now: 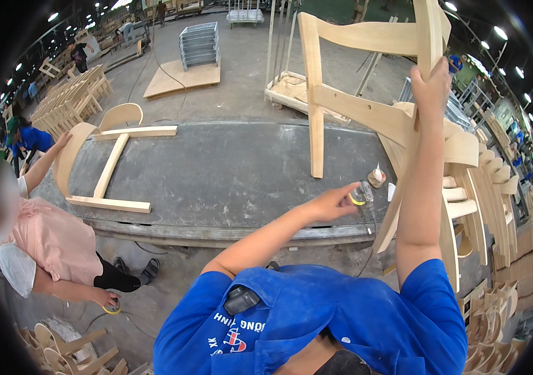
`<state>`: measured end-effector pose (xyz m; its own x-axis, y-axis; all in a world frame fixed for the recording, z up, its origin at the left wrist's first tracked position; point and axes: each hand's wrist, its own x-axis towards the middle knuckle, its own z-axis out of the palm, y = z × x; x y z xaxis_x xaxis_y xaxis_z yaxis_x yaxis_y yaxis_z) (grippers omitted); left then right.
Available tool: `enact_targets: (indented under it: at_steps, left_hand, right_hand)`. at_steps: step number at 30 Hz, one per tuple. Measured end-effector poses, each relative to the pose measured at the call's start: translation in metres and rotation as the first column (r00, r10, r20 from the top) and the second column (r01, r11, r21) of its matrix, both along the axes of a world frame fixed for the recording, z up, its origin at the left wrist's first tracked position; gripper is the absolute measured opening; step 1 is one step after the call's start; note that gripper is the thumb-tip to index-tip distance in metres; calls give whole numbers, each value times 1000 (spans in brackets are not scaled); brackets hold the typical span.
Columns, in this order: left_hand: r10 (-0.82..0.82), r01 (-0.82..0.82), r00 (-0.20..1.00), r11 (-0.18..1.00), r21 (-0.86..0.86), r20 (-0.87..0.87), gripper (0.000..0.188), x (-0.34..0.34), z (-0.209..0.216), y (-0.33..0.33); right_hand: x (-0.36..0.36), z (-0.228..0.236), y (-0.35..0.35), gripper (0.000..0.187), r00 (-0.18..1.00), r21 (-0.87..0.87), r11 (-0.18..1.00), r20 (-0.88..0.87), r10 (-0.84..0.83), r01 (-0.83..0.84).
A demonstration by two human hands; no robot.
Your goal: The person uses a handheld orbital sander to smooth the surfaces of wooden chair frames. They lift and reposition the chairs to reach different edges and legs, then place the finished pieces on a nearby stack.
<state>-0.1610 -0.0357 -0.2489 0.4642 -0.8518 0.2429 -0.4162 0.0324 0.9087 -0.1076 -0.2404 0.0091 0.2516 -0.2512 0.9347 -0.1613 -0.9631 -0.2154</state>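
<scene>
The right hand (pixel 430 81), raised at the upper right of the frame, is closed around an upright rail of an unfinished wooden chair frame (pixel 366 106). The fingers wrap behind the wood and are hidden; only the back of the hand and the wrist show. The chair frame stands tilted on the grey worktable (pixel 229 169), with one pale leg reaching down to the tabletop at centre right; its top is cut off by the upper edge of the frame.

The left hand (pixel 334 203), lower and just right of centre, is closed on a small handheld tool (pixel 360 195) with a yellow and grey body. The tool is small, and its kind cannot be made out. It sits below the chair frame's crossbars, near the table's front edge. Just beside it on the table stands a small squeeze bottle (pixel 377 177).

Both forearms rise from blue sleeves at the bottom of the frame.

At the left of the table lies a second chair part (pixel 107 172) with a curved back. Another person's hand (pixel 64 139) touches its curved end. That person stands at the left edge in a pink shirt. At the right edge is a stack of chair frames (pixel 479 187), partly hidden behind the raised arm.
</scene>
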Motion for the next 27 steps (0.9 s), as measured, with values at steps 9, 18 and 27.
enact_targets:
  at_steps: [9,18,27]
  left_hand:
    - [275,-271,938,961,47,-210,49,46,-41,66]
    - [550,-590,773,806,-41,-316,46,90,-35,113]
    - [706,-766,642,581,-274,-299,67,136,37,103]
  right_hand:
    - [22,14,-81,69,988,-4,989,-46,149,-149]
    - [42,9,-187,69,865,82,867,-73,497,-492]
    - [72,-3,-253,58,714,284,690,-24,700,-666]
